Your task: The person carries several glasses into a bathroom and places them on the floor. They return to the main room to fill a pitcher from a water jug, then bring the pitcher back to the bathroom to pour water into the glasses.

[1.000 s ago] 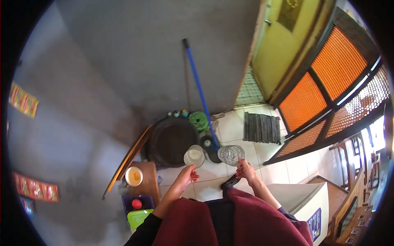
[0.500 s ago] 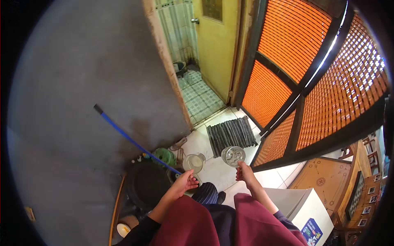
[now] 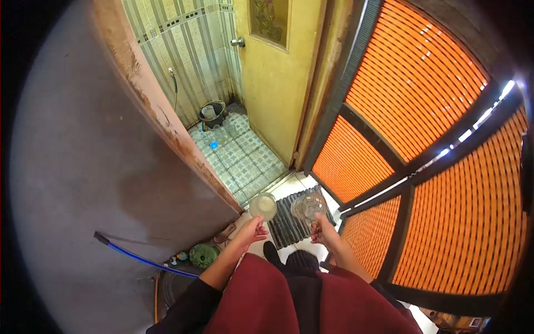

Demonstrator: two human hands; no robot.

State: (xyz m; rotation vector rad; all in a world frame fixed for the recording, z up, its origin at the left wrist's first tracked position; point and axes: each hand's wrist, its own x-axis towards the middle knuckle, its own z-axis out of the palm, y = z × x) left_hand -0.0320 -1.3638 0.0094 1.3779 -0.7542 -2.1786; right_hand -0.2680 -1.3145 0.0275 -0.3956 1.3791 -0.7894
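Observation:
My left hand (image 3: 251, 234) is closed on a pale, cloudy see-through cup (image 3: 263, 207), gripping it at its near side. In my right hand (image 3: 326, 231) is a clear glass mug (image 3: 307, 206) with a patterned body, held at its near side with the fingers curled. Both vessels are out in front of me, side by side and apart. The mug overlaps a dark ribbed floor mat (image 3: 286, 222) in this view.
Ahead, a yellow door (image 3: 278, 83) stands ajar onto a tiled room with a dark bucket (image 3: 213, 113) on its floor. An orange woven screen (image 3: 411, 72) is on the right. A blue pole (image 3: 150, 264) and a green round object (image 3: 204, 255) lie left.
I have moved forward, so the doorway, mat and screen appear nearer. The white box and furniture at the lower right have mostly left view. Both hands still hold their vessels.

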